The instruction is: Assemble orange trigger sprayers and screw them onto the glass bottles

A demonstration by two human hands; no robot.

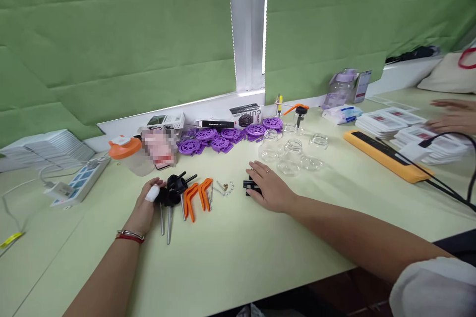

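Observation:
My left hand (146, 208) lies on the pale green table (238, 252), a white wrap on one finger, its fingertips touching black pump heads (174, 189) with metal tubes. Beside them lie orange pump levers (197, 194) and small springs (226, 187). My right hand (269, 187) rests palm down, fingers apart, over a small black part (250, 187). Just beyond it stand clear glass jars (293, 153). A row of purple round pieces (223, 137) lies further back.
A white power strip (82, 181) and an orange-lidded jar (128, 154) sit at left, stacked white trays (40, 148) behind. An orange power strip (386, 154) with black cables lies at right. Another person's hands (451, 114) hover over stacked cards (394, 121). Green blinds cover the window.

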